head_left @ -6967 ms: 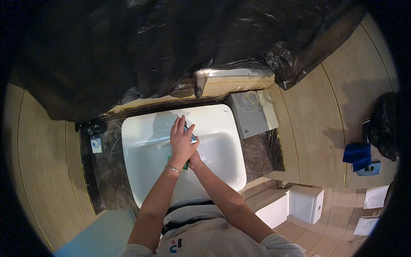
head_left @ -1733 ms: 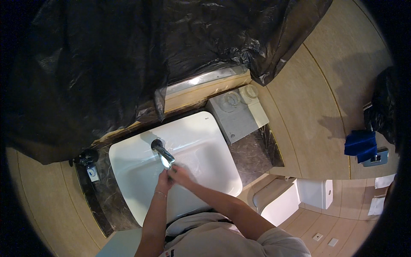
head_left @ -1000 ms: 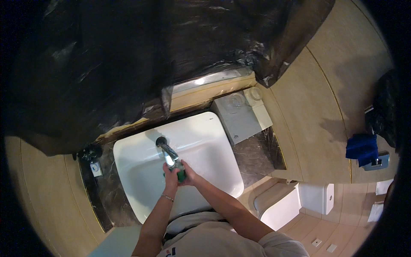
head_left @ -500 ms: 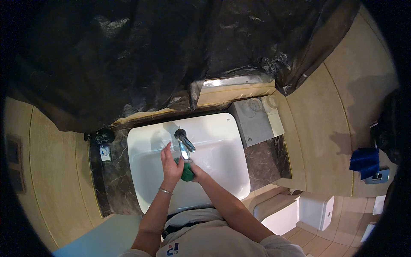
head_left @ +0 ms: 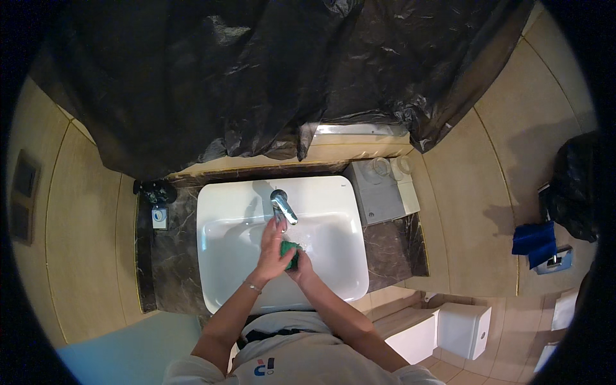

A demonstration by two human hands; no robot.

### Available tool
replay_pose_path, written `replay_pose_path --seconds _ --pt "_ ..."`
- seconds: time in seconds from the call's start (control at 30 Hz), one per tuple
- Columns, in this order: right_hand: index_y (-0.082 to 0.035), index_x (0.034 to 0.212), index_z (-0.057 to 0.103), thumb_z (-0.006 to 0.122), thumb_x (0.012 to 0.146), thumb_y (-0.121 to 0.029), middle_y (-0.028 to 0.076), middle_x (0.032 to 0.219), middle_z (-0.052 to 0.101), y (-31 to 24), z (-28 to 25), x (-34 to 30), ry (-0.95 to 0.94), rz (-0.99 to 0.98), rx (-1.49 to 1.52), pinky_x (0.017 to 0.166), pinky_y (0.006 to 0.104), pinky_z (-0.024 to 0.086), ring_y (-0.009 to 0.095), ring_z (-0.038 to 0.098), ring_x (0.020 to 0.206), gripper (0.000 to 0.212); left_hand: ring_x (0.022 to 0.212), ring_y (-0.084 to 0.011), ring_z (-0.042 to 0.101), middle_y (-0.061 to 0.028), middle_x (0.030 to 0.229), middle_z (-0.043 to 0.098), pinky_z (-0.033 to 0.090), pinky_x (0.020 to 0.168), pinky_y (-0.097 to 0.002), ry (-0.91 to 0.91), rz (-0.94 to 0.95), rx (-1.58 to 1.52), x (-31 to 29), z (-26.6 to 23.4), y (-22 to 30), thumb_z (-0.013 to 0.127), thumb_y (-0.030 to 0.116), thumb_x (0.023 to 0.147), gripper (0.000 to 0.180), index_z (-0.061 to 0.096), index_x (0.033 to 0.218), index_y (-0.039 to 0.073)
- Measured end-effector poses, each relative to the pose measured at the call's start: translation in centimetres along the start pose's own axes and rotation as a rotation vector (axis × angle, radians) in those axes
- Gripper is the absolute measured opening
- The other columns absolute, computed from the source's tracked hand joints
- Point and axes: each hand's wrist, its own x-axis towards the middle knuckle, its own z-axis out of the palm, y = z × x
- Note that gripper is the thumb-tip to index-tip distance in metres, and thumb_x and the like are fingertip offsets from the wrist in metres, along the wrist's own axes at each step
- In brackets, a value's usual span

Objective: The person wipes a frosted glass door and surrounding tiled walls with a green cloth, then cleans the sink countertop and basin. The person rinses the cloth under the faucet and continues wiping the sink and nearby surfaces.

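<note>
"Dark marble table [head_left: 174, 273], white sink [head_left: 337, 260] on it, tan walls [head_left: 465, 224] around. Where's the green wad [head_left: 290, 246]?"

"Over the sink, near its middle, in the right hand [head_left: 300, 266]; those fingers curl round its side."

"And the left hand [head_left: 271, 256]?"

"Over the sink too, left of the wad. Its fingers are straight, aimed at the sink's back edge, thumb spread out against the wad. How hard it presses, I can't tell."

"What's nearest?"

"Tap [head_left: 284, 208], on the sink's back rim, spout leaning forward over the basin."

"And farther out?"

"Right of the sink, a grey box [head_left: 377, 204]; left, a small white box [head_left: 160, 221] and a black bundle [head_left: 158, 192]. Behind the sink hangs black plastic [head_left: 256, 83]. Well off to its right, a blue cloth [head_left: 534, 240] and a toilet [head_left: 463, 330]."
</note>
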Motion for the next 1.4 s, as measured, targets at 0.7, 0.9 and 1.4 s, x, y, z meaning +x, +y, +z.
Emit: replay_pose_path --seconds 0.7,0.9,1.4 --pt "-0.006 0.121 0.048 0.063 0.084 -0.041 0.012 0.110 0.057 5.2 -0.2 -10.8 -0.499 0.260 -0.365 0.085 0.0405 0.051 0.026 0.060 0.093 0.053 0.095 -0.0144 0.056 -0.0041 0.096 0.061 0.045 0.086 -0.0282 -0.450 -0.331 -0.933 -6.9 -5.2 -2.5 0.063 0.016 0.086 0.027 0.065 0.110 0.005" --pt "-0.010 0.093 0.056 0.077 0.075 -0.019 0.001 0.080 0.056 6.6 -0.5 -8.6 -0.330 0.098 -0.662 0.048 0.0209 0.043 0.009 0.053 0.064 0.029 0.094 -0.0172 0.056 -0.0069 0.098 0.060 0.045 0.084 -0.0309 -0.572 -0.306 -0.700 -5.8 -4.0 -3.1 0.067 0.022 0.082 0.021 0.069 0.098 0.008" --pt "-0.004 0.093 0.064 0.064 0.077 -0.035 0.017 0.089 0.066 8.3 -4.4 -4.8 0.296 -0.827 -1.587 0.073 0.0453 0.049 0.036 0.063 0.085 0.035 0.095 -0.0360 0.060 -0.0207 0.100 0.063 0.048 0.084 -0.0395 -0.106 -0.534 0.112 -8.1 6.3 -5.0 0.061 0.019 0.080 0.035 0.059 0.114 0.008"
